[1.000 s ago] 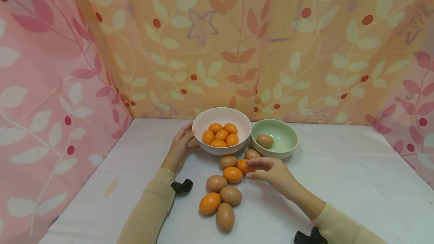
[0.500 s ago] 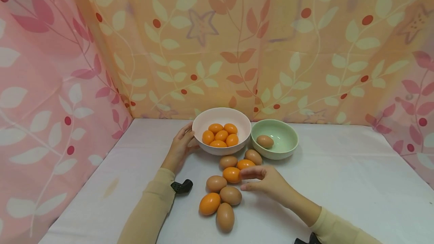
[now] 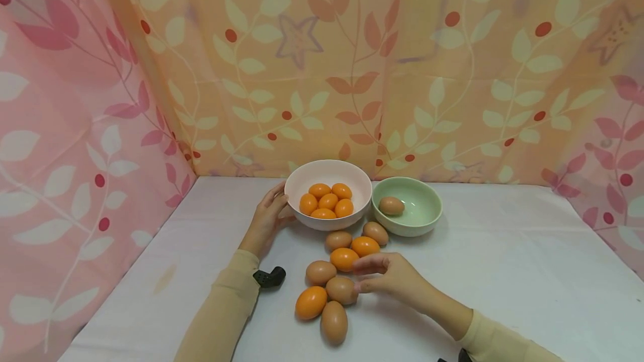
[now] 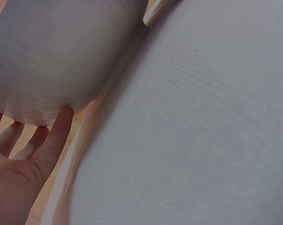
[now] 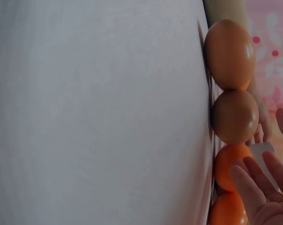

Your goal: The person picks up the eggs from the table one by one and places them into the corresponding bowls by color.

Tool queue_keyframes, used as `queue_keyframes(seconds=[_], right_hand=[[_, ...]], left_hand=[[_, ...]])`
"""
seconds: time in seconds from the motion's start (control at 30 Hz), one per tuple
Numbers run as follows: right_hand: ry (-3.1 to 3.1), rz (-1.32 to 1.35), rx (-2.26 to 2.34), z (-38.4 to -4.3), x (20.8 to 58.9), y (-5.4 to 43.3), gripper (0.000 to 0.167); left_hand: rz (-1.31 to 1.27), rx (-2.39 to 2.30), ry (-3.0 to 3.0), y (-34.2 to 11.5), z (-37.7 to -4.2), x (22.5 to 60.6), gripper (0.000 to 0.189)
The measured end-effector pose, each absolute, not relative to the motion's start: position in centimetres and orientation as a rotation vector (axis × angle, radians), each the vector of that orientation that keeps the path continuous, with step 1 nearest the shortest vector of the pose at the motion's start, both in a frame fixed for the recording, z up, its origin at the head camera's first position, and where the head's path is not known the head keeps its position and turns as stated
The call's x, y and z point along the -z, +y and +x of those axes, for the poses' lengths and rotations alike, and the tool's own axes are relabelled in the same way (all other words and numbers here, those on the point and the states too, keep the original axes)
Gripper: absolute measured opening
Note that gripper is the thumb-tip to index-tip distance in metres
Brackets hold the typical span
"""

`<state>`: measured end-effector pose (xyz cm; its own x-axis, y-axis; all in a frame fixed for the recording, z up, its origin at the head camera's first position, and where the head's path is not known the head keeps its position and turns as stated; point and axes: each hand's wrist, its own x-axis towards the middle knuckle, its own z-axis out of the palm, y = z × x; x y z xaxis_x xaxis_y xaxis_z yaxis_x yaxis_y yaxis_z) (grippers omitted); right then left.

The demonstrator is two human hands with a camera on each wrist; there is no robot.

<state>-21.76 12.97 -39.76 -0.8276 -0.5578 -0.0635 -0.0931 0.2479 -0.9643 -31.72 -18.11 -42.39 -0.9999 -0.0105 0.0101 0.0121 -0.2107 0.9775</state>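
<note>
In the head view my left hand [image 3: 264, 219] rests its fingers on the left side of a pale pink bowl [image 3: 329, 171], which holds several orange eggs [image 3: 328, 201]. The left wrist view has the fingers [image 4: 61, 126] nearly straight against the bowl's outer wall [image 4: 61, 61]. My right hand [image 3: 394, 278] holds nothing, thumb and fingers apart. Its thumb tip overlaps the right end of a brown egg [image 3: 340, 290]; contact cannot be told. Its fingertips are close to an orange egg [image 3: 344, 260]. A green bowl [image 3: 422, 200] contains one brown egg [image 3: 391, 205].
Other loose eggs lie on the white cloth: an orange egg [image 3: 311, 302] and a brown egg [image 3: 334, 322] in front, a brown egg [image 3: 375, 233] against the green bowl. Both bowls stand side by side near the patterned curtain [image 3: 352, 71].
My right hand has moved towards me and slightly left, from the orange egg near the green bowl to beside a brown egg. The egg in the green bowl has shifted slightly. My left hand stays put.
</note>
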Motion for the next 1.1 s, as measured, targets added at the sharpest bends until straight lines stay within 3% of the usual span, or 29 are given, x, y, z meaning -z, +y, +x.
queue_keyframes(seconds=[1.1], right_hand=[[2.324, -0.626, 1.344, -21.7, 40.2, 10.9, 0.042]], left_hand=[[-0.011, 2.444, -1.966, -18.3, -32.0, 42.7, 0.05]])
